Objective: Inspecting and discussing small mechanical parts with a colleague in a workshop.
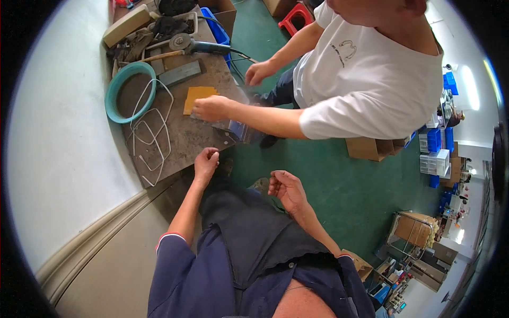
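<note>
My left hand (205, 165) hovers by the near corner of the worktable (185, 138), thumb and fingers drawn together. Whatever may be pinched there is too small to make out. My right hand (287, 192) is held over the green floor, palm turned inward, fingers loosely bent and nothing visible in it. Across from me, a co-worker's hand (211, 108) rests at a yellow sheet (197, 97) and some clear plastic (233, 129) at the table edge. The co-worker's other hand (257, 72) is beyond the table's side.
On the table lie a white cable (165, 119), a teal ring (110, 100), a grey block (180, 73) and an angle grinder (204, 46). A wall (53, 132) borders the left. Cardboard boxes (368, 148) and a red stool (289, 24) stand on the floor.
</note>
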Motion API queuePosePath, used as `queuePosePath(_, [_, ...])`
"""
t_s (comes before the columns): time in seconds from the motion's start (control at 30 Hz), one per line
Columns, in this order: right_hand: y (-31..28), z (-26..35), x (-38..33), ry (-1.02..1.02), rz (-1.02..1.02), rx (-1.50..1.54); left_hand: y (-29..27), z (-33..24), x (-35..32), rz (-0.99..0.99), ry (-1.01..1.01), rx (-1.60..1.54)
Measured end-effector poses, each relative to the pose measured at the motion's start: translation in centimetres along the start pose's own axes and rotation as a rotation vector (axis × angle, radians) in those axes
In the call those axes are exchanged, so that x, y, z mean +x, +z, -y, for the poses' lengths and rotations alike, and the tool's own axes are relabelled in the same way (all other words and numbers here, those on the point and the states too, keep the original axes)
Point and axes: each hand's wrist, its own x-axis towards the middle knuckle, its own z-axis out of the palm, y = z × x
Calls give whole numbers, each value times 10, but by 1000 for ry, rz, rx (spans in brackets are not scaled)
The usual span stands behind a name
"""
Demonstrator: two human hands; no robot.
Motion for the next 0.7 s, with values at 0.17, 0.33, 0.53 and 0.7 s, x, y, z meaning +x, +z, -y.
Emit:
queuePosePath(0.17, [4, 0, 2, 8, -11, -24, -21, 55, -8, -60, -9, 249])
queuePosePath(0.33, [9, -2, 5, 27, 11, -37, -32, 104, -21, -77, 22, 470])
queuePosePath(0.53, [12, -5, 11, 47, 39, -30, -55, 139, -40, -30, -189, 530])
queuePosePath(0.7, [12, -5, 13, 51, 15, -10, -79, 161, -51, -36, -199, 655])
